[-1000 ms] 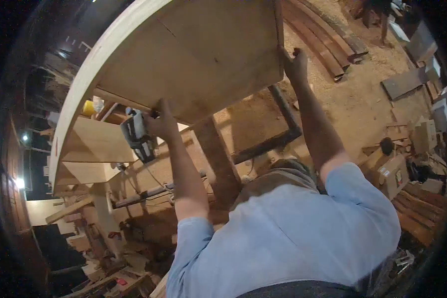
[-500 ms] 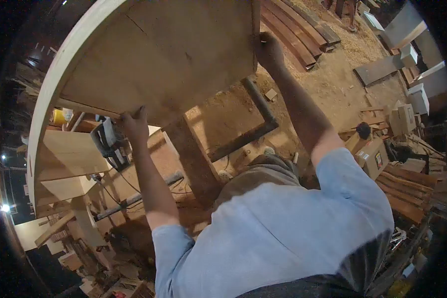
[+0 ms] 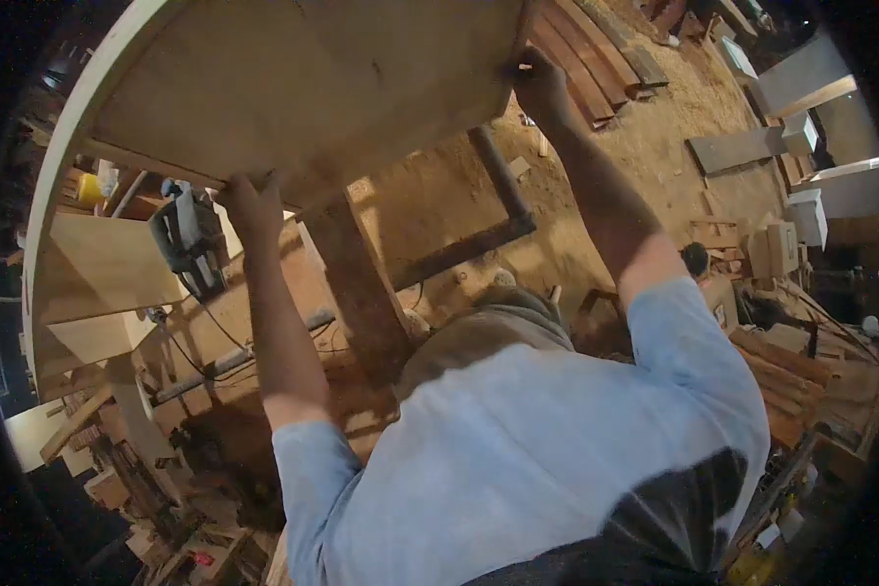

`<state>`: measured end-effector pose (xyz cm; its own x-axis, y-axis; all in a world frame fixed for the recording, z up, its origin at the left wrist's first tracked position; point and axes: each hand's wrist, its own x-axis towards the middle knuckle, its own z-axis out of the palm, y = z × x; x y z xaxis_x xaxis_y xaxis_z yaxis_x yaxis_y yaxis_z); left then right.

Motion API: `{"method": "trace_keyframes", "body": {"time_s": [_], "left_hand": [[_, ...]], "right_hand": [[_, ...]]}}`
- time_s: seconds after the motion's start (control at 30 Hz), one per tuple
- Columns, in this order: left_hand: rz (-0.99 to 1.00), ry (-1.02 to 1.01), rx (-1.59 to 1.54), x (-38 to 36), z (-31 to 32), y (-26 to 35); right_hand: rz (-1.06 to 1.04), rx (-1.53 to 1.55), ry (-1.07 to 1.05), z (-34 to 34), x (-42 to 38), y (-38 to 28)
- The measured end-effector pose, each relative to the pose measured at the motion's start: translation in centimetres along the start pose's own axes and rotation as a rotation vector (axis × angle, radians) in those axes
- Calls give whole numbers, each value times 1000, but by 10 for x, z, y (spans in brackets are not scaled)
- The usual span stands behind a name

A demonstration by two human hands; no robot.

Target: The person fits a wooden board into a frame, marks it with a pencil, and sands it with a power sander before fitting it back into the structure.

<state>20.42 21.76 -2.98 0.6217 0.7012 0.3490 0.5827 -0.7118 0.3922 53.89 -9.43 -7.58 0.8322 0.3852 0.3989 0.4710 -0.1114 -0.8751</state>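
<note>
Power tool (image 3: 188,239) sits centre-left near your left hand (image 3: 254,203), which grips a wooden panel (image 3: 303,88) with your right hand (image 3: 543,88); its near edge rises rightward, long axis unclear.

both arms out front, forearms bare below short sleeves, hands well apart. left forearm (image 3: 285,327) runs nearly straight up the view, leaning slightly left. left hand (image 3: 251,207) has fingers bent in a grip, thumb side toward the right. right forearm (image 3: 610,200) slants up and inward to the left. right hand (image 3: 542,90) sits higher in view than the left, fingers curled in, thumb side inward. fingertips on both are partly hidden; exact elbow bend unclear.
</note>
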Motion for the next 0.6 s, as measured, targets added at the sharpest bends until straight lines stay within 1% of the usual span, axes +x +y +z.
{"method": "trace_keyframes", "body": {"time_s": [0.03,0.07,0.1,0.13,0.17,0.23,0.27,0.3,0.33,0.37,0.4,0.43,0.5,0.53,0.57,0.6], "left_hand": [[24,-47,-53,2,3,-6],[29,-50,-57,1,7,-9],[51,11,6,0,10,-11],[73,76,70,2,12,-12],[81,84,66,1,4,-1],[-39,-39,-350,-3,-17,27],[-37,-33,-353,0,-12,20],[-22,35,-255,2,-2,9],[-12,101,-156,4,7,-3],[-18,103,-160,2,7,1],[-5,126,-237,0,7,5],[9,150,-312,0,5,9],[6,170,-267,3,9,8],[5,180,-220,2,11,7],[2,171,-217,0,9,7],[-34,113,-232,1,7,8]], "right_hand": [[8,-6,1,-3,-4,4],[32,-118,-19,-4,-3,-5],[53,-228,-37,-5,-2,-15],[47,-230,-27,-8,-1,-27],[75,-271,-62,-11,1,-39],[90,-312,-91,-13,10,-46],[77,-169,-29,-13,16,-43],[68,-27,28,-13,19,-47],[64,-31,23,-14,22,-49],[67,-87,26,-16,23,-62],[71,-141,31,-17,24,-69],[67,-142,28,-14,26,-63],[-58,-176,139,-5,28,-55],[-57,-177,135,-7,30,-51],[-2,-277,114,-10,28,-57],[51,-378,97,-13,27,-61]]}}
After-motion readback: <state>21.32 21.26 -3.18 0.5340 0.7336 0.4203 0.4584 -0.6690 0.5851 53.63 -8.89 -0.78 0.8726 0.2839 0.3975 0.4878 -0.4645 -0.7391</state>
